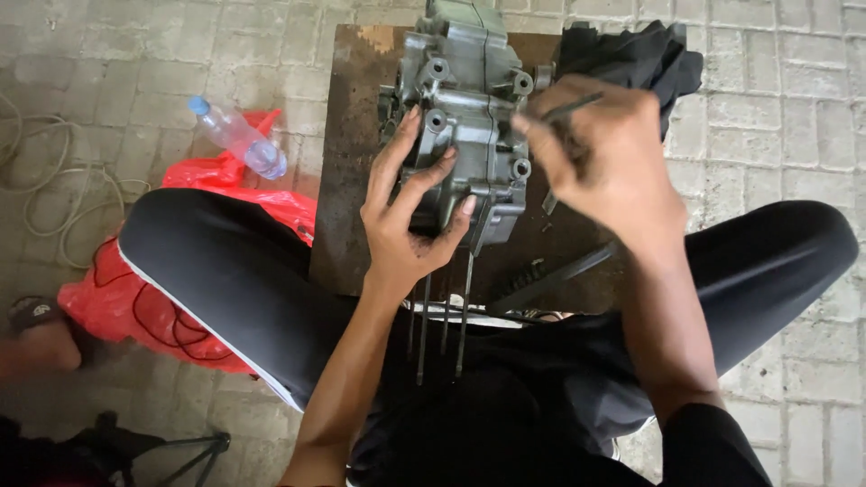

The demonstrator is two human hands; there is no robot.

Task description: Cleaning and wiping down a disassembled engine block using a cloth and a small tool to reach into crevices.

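A grey metal engine case [469, 99] lies on a brown wooden board [347, 162] between my knees. Several long thin studs [444, 325] stick out of its near end toward me. My left hand [410, 216] grips the near left side of the case, fingers spread over it. Over the right side of the case, my right hand [609, 167] is closed on a thin dark metal tool [570, 106] whose tip points away to the right.
A black cloth [636, 54] lies at the board's far right corner. A clear plastic bottle [239, 137] rests on a red plastic bag [194, 261] to the left. A pale cord [45, 180] loops over the brick paving. Another dark tool [550, 275] lies on the board.
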